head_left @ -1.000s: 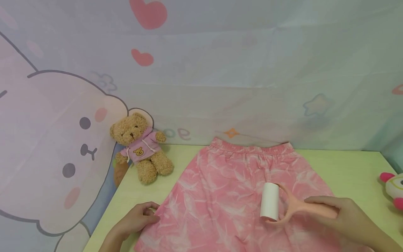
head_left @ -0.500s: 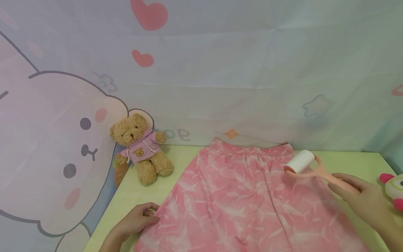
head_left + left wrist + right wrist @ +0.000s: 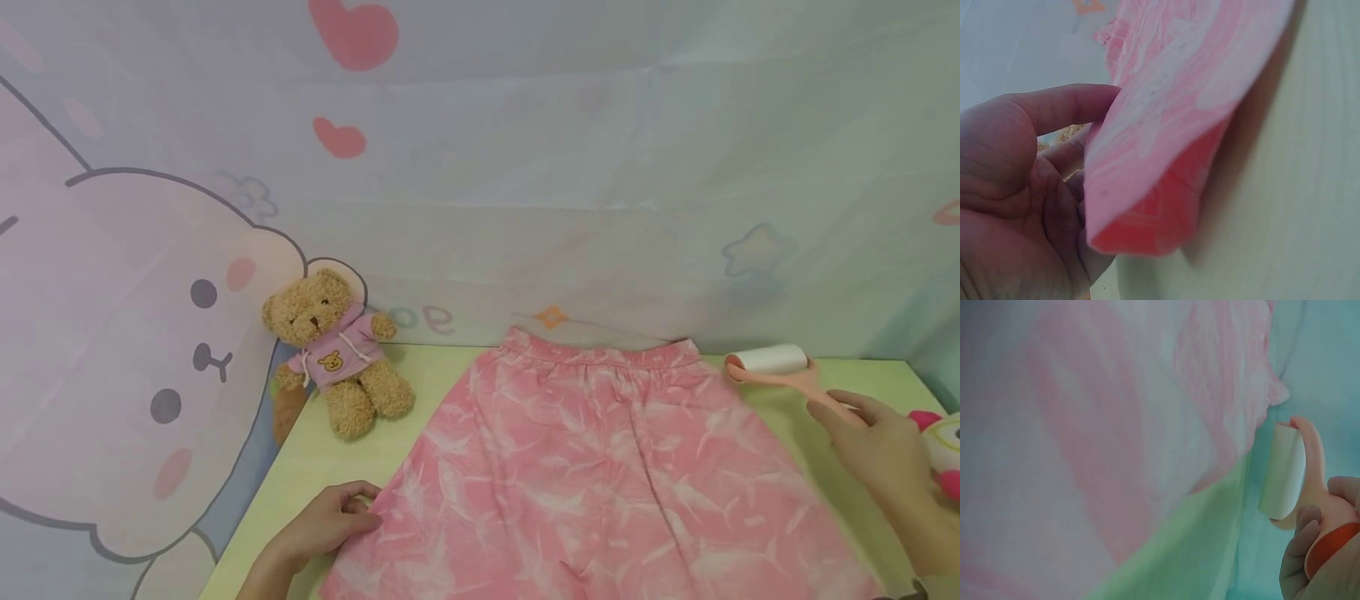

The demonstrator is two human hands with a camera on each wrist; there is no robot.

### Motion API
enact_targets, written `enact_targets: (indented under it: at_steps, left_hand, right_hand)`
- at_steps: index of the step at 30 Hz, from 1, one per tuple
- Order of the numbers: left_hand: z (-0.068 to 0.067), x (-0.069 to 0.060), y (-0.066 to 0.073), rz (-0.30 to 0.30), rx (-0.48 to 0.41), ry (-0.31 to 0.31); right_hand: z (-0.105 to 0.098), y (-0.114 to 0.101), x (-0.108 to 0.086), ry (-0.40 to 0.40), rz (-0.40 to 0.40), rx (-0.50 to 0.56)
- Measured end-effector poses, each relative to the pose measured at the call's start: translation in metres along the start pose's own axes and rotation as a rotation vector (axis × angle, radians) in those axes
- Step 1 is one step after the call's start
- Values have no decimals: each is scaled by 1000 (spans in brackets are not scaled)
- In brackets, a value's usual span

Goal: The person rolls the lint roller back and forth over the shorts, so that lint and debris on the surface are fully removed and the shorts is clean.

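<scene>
A pink skirt (image 3: 577,467) with white streaks and a gathered elastic waist lies spread on the pale green table. My left hand (image 3: 327,518) is at its left edge. In the left wrist view, the thumb lies on the front of the skirt's fabric (image 3: 1160,119) and the other fingers are behind it, pinching the edge; a red inner side shows in the fold. My right hand (image 3: 881,446) grips the peach handle of a lint roller (image 3: 772,360) with a white roll. The roller is off the fabric, right of the waistband, held over the table's back edge.
A brown teddy bear (image 3: 330,354) in a pink hoodie sits at the back left of the table (image 3: 862,375). Near the right edge is a white and pink plush toy (image 3: 943,450), close to my right wrist. A printed cloth backdrop (image 3: 525,167) hangs behind.
My right hand has carried the lint roller from over the middle of the skirt up and right, past its right edge. The left hand has stayed in place.
</scene>
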State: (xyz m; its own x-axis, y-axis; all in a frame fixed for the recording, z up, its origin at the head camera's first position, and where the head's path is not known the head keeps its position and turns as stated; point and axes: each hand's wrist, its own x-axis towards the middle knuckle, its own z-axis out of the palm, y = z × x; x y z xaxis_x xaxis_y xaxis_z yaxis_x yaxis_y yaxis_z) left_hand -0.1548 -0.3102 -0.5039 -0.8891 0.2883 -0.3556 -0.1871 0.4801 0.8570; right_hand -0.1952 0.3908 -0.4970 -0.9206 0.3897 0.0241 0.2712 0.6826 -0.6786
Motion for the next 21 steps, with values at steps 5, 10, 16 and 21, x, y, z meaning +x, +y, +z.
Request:
enact_targets:
  at_steps: [5, 10, 16, 21]
  left_hand:
    - [1, 0, 1, -5, -5, 2]
    - [1, 0, 2, -13, 5, 13]
    - [2, 0, 0, -10, 13, 18]
    - [2, 0, -2, -11, 7, 19]
  right_hand:
    - [2, 5, 13, 0, 17, -10]
    - [6, 10, 18, -19, -2, -36]
    - [12, 14, 21, 0, -18, -68]
    - [14, 19, 19, -7, -53, -85]
